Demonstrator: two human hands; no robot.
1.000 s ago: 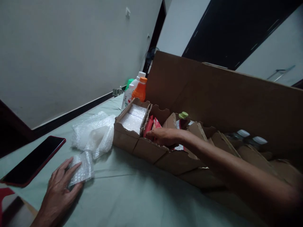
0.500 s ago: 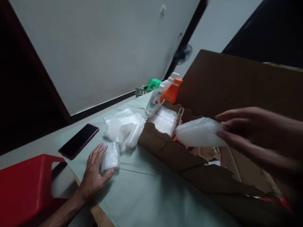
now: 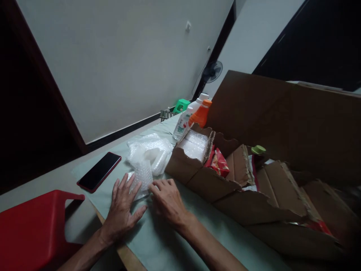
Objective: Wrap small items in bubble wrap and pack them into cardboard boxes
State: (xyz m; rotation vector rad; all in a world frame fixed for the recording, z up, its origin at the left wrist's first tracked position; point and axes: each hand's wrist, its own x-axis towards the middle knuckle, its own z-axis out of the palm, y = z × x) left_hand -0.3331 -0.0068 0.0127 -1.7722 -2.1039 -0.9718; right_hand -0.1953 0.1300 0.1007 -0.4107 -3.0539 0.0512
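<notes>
My left hand [image 3: 122,210] lies with its fingers spread at the near edge of the bubble wrap [image 3: 142,175], touching a small piece with its fingertips. To its right, my right hand [image 3: 169,201] has its fingers curled together at the right edge of a bubble wrap piece and appears to pinch it; the fingertips are partly hidden. Behind both hands more crumpled bubble wrap [image 3: 162,148] is heaped on the pale green tablecloth [image 3: 158,244].
A cardboard box [image 3: 203,184] with compartments stands on the right, holding a bubble-wrapped pack [image 3: 194,143] and a red packet [image 3: 220,163]. Behind it are an orange bottle [image 3: 200,114] and a clear bottle [image 3: 182,126]. A phone [image 3: 99,171] and red stool [image 3: 34,229] are left.
My right hand has come left from over the box, bringing a bubble wrap piece down to the pile. My left hand has shifted slightly right. The box's compartments now show.
</notes>
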